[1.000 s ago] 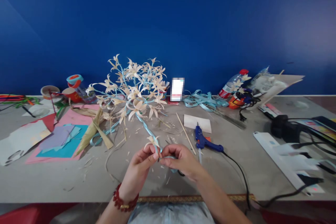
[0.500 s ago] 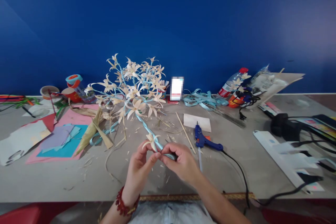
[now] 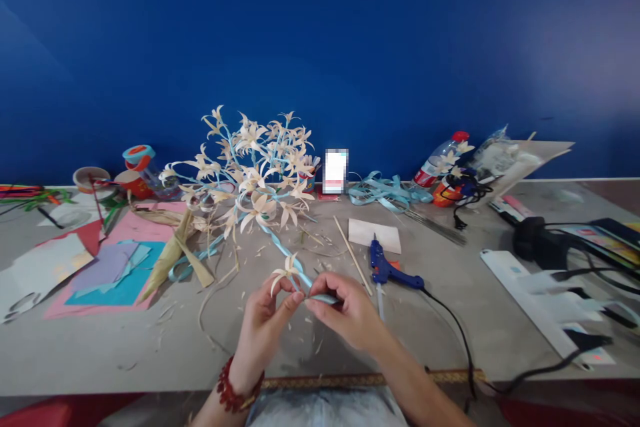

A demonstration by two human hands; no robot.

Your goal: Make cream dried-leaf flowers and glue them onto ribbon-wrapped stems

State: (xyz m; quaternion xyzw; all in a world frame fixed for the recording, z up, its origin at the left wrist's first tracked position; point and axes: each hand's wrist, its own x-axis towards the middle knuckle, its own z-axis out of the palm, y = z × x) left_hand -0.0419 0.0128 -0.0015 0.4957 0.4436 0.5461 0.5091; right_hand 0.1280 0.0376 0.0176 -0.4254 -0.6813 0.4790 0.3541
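A large branching artificial flower stem [image 3: 279,245], wrapped in light-blue ribbon and crowned with pale cream flowers [image 3: 258,205], leans away from me over the table. Its lower end is pinched between the thumb and fingers of my right hand [image 3: 350,312]. My left hand [image 3: 267,317] is closed on the short stalk of a single cream flower [image 3: 287,269], which sits just left of the blue stem. Both sets of fingertips nearly meet. What lies between them is partly hidden.
A blue glue gun [image 3: 387,270] lies right of my hands, its cord trailing to the table edge. Further right are a white power strip [image 3: 530,300] and cables. Light-blue ribbon [image 3: 383,190] is heaped at the back. Coloured paper [image 3: 113,287] and dried husks [image 3: 173,257] lie left.
The single flower has shifted slightly left, tipping a little away from the blue stem. My hands stay close together; the whole view has shifted slightly.
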